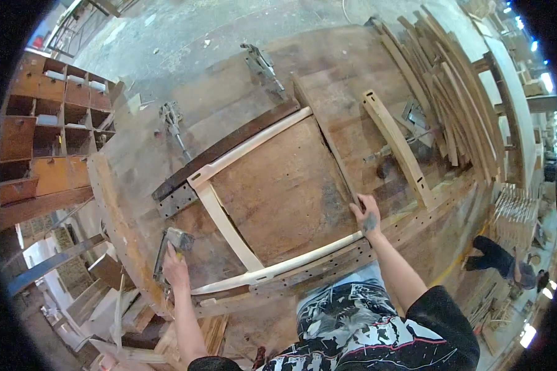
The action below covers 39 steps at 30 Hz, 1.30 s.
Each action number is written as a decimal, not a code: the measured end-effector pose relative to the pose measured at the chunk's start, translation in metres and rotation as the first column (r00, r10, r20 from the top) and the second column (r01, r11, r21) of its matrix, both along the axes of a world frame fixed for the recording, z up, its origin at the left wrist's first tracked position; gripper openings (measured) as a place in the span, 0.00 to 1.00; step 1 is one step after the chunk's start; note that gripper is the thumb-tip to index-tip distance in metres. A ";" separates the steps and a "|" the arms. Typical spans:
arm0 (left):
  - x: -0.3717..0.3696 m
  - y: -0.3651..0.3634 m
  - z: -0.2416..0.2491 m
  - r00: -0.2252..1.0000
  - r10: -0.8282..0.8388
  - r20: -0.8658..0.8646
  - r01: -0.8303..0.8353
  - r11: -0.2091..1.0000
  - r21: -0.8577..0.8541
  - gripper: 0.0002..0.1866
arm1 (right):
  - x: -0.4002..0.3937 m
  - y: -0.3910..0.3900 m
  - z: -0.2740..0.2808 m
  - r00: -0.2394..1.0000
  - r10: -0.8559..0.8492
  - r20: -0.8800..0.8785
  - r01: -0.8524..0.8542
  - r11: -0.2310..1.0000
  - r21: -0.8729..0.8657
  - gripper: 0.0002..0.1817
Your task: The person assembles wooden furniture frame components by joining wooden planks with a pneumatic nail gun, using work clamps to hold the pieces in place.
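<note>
A pale wooden chair-like frame lies on the brown workbench (272, 179): a long back rail (254, 148), a front rail (309, 263) and a crosspiece (224, 226) at the left. My right hand (367, 216) is closed at the near end of a dark wooden strip (335, 157), beside the front rail's right end. My left hand (177, 269) is closed around a dark metal tool with a grey blocky head (179, 238), left of the front rail. Behind the back rail runs a dark wooden fence (229, 148).
Two metal clamps (175, 127) (264, 67) stand behind the fence. A loose slotted wooden piece (395, 145) lies to the right, with stacked wooden strips (458, 105) beyond. An orange cubby shelf (49, 136) stands left. Another person (504, 263) is at the far right.
</note>
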<state>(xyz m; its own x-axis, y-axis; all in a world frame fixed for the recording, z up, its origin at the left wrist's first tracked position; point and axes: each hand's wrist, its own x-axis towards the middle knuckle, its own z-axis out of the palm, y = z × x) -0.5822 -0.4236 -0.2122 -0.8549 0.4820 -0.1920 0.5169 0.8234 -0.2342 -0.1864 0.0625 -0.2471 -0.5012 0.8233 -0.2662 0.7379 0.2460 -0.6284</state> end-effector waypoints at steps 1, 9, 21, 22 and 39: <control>0.003 -0.007 -0.005 0.999 -0.029 -0.036 0.030 0.999 0.035 0.36 | 0.008 -0.011 0.002 0.999 -0.049 0.021 0.049 0.999 0.010 0.21; 0.009 -0.008 0.011 0.923 0.099 0.371 -0.188 0.959 0.212 0.33 | 0.012 -0.030 -0.015 0.985 -0.168 0.029 0.163 0.978 0.127 0.15; -0.281 0.261 -0.038 0.190 -0.325 0.927 -0.982 -0.070 0.176 0.42 | -0.002 -0.036 0.000 0.973 -0.216 0.086 0.204 0.971 0.129 0.14; -0.299 0.284 -0.022 0.421 -0.230 0.877 -0.905 -0.161 0.393 0.40 | -0.002 -0.034 0.000 0.977 -0.197 0.076 0.187 0.975 0.123 0.14; 0.149 0.128 -0.049 0.777 0.402 0.485 -0.627 0.570 0.532 0.28 | -0.007 -0.042 0.006 0.983 -0.165 0.086 0.135 0.952 0.276 0.08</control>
